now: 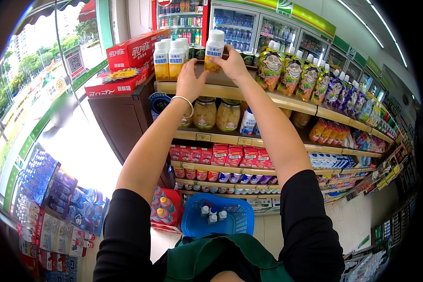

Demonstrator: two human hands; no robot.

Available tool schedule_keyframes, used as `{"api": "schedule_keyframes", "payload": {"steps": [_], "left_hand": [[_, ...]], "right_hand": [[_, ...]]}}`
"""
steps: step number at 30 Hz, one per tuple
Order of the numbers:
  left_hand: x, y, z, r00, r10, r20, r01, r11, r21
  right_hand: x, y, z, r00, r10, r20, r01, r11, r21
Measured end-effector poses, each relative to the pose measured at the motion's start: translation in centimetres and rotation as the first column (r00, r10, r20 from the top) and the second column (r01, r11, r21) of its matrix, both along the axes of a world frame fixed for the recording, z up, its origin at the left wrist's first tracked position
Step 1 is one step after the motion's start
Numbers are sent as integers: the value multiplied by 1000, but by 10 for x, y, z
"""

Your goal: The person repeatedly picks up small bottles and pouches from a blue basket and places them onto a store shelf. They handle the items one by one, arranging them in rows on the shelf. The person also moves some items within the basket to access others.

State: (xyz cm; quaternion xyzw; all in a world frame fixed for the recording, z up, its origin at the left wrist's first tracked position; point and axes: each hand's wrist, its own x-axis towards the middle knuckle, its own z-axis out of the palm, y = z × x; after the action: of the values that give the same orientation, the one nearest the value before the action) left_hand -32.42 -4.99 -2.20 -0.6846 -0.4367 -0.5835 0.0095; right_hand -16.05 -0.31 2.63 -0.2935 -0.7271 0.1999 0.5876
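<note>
On the top shelf (211,89), my right hand (230,63) is closed around a white-capped yogurt drink bottle (215,47) with a white, blue and yellow label. The bottle is upright; its base is partly behind my fingers, so I cannot tell whether it touches the shelf. Left of it stand matching bottles (176,61) in a small group. My left hand (191,81), with a bracelet at the wrist, is open beside that group, thumb apart from the fingers, holding nothing. Several white-capped bottles (213,218) lie or stand in a blue basket (239,207) on the floor.
Red drink cartons (131,54) are stacked at the shelf's left end. Spouted pouches (270,68) line the top shelf to the right. Fruit jars (228,115) fill the tier below. Water bottle packs (37,174) are at the left, pink-drink bottles (164,209) beside the basket.
</note>
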Motion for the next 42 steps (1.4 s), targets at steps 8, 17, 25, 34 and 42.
{"api": "schedule_keyframes", "payload": {"steps": [8, 17, 25, 34, 42], "left_hand": [[28, -51, -2, 866, -462, 190, 472, 881, -13], [47, -130, -73, 777, -532, 336, 624, 721, -300], [52, -166, -186, 857, -422, 295, 514, 739, -436], [61, -199, -323, 884, -356, 304, 467, 624, -627], [46, -238, -459, 957, -266, 117, 255, 578, -775]], "right_hand": [[36, -98, -11, 983, 180, -47, -184, 974, -132], [67, -163, -96, 980, 170, 105, -140, 959, -246], [83, -202, -175, 979, 183, 93, -138, 920, -368], [86, -236, -307, 984, 170, 59, -107, 814, -571], [64, -264, -453, 941, 177, 289, 48, 775, -630]]}}
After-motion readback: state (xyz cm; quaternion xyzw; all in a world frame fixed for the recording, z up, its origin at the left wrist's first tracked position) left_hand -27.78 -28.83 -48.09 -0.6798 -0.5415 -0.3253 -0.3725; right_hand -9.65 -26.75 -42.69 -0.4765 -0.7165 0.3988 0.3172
